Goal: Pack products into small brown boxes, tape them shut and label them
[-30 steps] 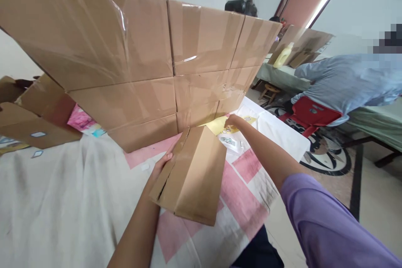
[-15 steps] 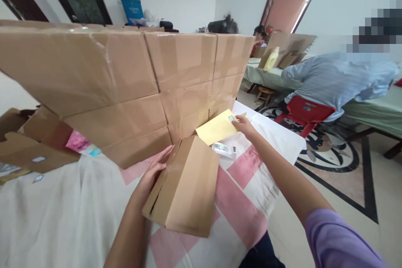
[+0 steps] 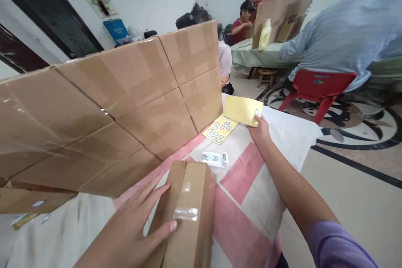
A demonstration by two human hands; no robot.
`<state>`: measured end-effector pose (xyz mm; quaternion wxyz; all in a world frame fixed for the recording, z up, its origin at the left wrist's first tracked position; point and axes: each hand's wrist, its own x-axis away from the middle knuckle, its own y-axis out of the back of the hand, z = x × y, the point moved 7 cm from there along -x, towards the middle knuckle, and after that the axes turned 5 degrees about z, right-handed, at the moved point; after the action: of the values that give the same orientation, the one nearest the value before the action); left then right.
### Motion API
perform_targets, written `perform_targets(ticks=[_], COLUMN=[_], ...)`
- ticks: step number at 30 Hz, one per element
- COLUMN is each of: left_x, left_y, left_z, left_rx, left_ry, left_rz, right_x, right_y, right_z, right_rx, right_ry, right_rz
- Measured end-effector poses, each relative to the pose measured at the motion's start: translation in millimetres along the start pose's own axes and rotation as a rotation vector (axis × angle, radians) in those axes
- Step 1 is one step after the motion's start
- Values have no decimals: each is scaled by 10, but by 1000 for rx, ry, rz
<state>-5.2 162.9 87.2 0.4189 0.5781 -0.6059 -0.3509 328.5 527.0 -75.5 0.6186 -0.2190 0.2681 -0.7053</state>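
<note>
My right hand [image 3: 260, 130] pinches a yellow sheet [image 3: 241, 108] by its lower right corner and holds it up. A small white label with a dark blue border shows at that corner. Partly under it, another yellow sheet [image 3: 216, 134] with several such labels lies on the cloth. My left hand [image 3: 132, 213] has its fingers spread, with the thumb touching the top of a long cardboard box [image 3: 188, 201]. Clear tape runs across that box's top. Just beyond the box lies a white device with a small screen [image 3: 215, 158].
A wall of taped cardboard boxes [image 3: 144, 104] stands along the left and back of the pink-and-white cloth [image 3: 241, 222]. Beyond the table's right edge, a person in a light blue shirt [image 3: 333, 37] sits on a red chair [image 3: 323, 81]. A yellow bottle [image 3: 265, 35] stands on a green-covered table.
My right hand has raised the yellow sheet, uncovering the labelled sheet below. The box now stands closer, its taped top showing. My left hand has moved from its side, fingers spread. The view has shifted.
</note>
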Motion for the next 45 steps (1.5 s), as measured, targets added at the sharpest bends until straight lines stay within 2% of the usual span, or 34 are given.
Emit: perform_targets(ticks=[2,3,5,7,8,11,14,17,20,23,26,32,35,37,39,43,45], left_x=[-369,-635,-1289,-1960,-2276,-3006,-3313,-3377,-3381,-3381,-3385,-3454,-3484,-3470,-3402,-3034,-2784], left_y=[188,245,162,-222,-430,-1045,-1516,-1690,-1682,-1651,-1667,-1769,-1745,-1645,-1462,-906,-562], left_z=[-349,-543,-920,-1214,-1304,-1376,-1216,-986,-800,-705,-701,-828,-892,-956,-1072,-1464,-1666], left_rx=[-159,-197,-222,-277,-298,-351,-392,-401,-406,-409,-404,-404,-428,-456,-491,-545,-544], left_ry=[-33,-62,-150,-269,-300,-329,-311,-324,-366,-386,-372,-343,-357,-392,-472,-722,-767], left_rz=[11,25,149,411,475,514,533,526,531,543,534,468,452,427,393,332,226], right_x=[-106,-137,-163,-164,-162,-163,-165,-164,-168,-174,-175,-154,-141,-145,-152,-52,135], right_y=[52,63,70,71,72,81,95,99,107,114,108,67,60,55,36,-107,-269], right_z=[-34,-43,-47,-44,-42,-33,-26,-41,-71,-84,-85,-56,-50,-39,5,281,465], right_rx=[-133,-169,-205,-232,-246,-276,-296,-316,-307,-290,-282,-254,-254,-245,-208,-34,65], right_ry=[-42,-56,-70,-72,-72,-67,-62,-70,-82,-76,-76,-80,-84,-88,-88,3,95], right_rz=[26,50,96,119,124,119,106,106,101,97,104,129,131,136,147,174,216])
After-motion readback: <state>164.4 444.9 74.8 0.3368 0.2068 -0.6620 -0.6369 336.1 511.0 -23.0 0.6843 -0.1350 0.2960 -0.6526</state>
